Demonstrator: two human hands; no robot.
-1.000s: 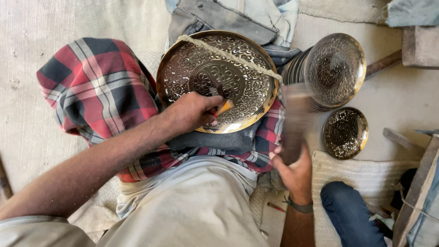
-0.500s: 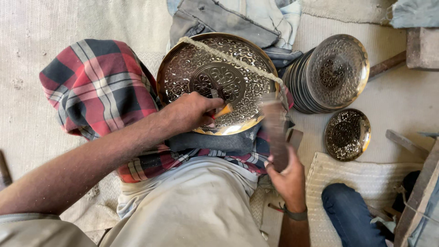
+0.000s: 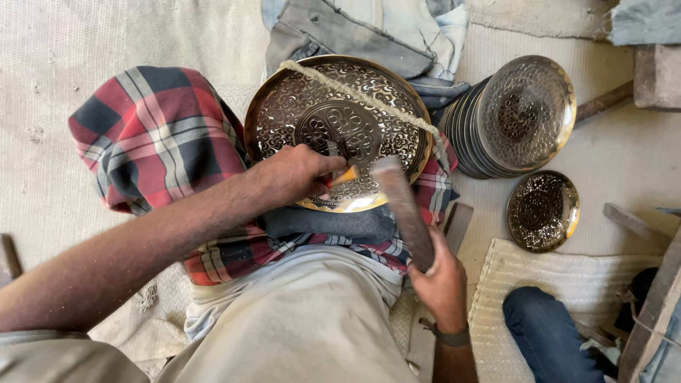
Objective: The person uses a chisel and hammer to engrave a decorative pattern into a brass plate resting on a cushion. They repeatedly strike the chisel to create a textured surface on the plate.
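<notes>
A large round brass plate (image 3: 369, 92) with engraved patterns rests tilted on a red plaid cloth (image 3: 156, 135) over my lap. A cord crosses its upper right. My left hand (image 3: 294, 174) lies on the plate's lower part, closed around a small chisel (image 3: 344, 175) with an orange shaft, its tip on the metal. My right hand (image 3: 443, 280) grips a wooden mallet (image 3: 404, 209) that angles up and left, its blurred head just right of the chisel.
A stack of engraved plates (image 3: 521, 113) leans at the right, with a small engraved dish (image 3: 543, 209) below it on the floor. Grey and blue cloths (image 3: 369, 28) lie behind the plate. Another person's blue-trousered knee (image 3: 546, 333) shows at bottom right, beside wooden pieces (image 3: 628, 220).
The mallet in my right hand has swung left and down toward the chisel. My left hand has stayed on the plate.
</notes>
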